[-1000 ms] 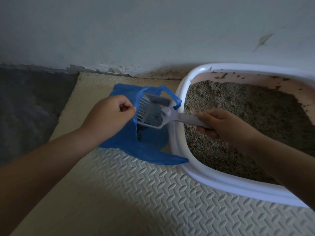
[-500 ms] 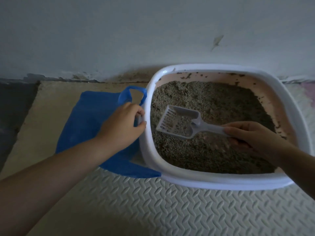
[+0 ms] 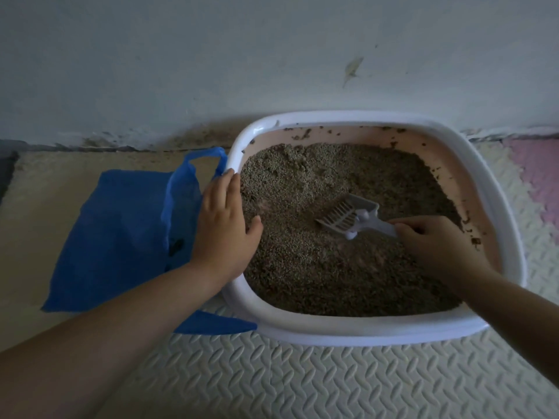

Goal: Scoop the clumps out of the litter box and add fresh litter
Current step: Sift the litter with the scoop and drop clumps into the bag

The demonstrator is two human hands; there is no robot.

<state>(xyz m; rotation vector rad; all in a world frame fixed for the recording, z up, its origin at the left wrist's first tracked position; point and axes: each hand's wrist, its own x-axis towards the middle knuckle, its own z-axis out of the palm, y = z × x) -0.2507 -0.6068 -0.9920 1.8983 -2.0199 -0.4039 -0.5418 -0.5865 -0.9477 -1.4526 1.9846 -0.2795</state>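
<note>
A white-rimmed litter box (image 3: 496, 207) with pink inner walls stands against the wall, filled with grey-brown litter (image 3: 305, 261). My right hand (image 3: 435, 246) grips the handle of a pale slotted scoop (image 3: 348, 217), whose head is tilted down into the litter near the middle. My left hand (image 3: 222, 228) rests flat on the box's left rim, fingers straight, thumb over the litter. A blue plastic bag (image 3: 121, 237) lies slumped on the floor just left of the box, with dark clumps showing inside.
Cream textured foam mats (image 3: 302, 385) cover the floor in front. A pink mat piece (image 3: 532, 173) lies at the right. The pale wall (image 3: 242, 55) runs right behind the box, with spilled litter along its base.
The scoop moved from over the blue bag into the box and now digs into the litter. My left hand let go of the bag and settled on the box's left rim.
</note>
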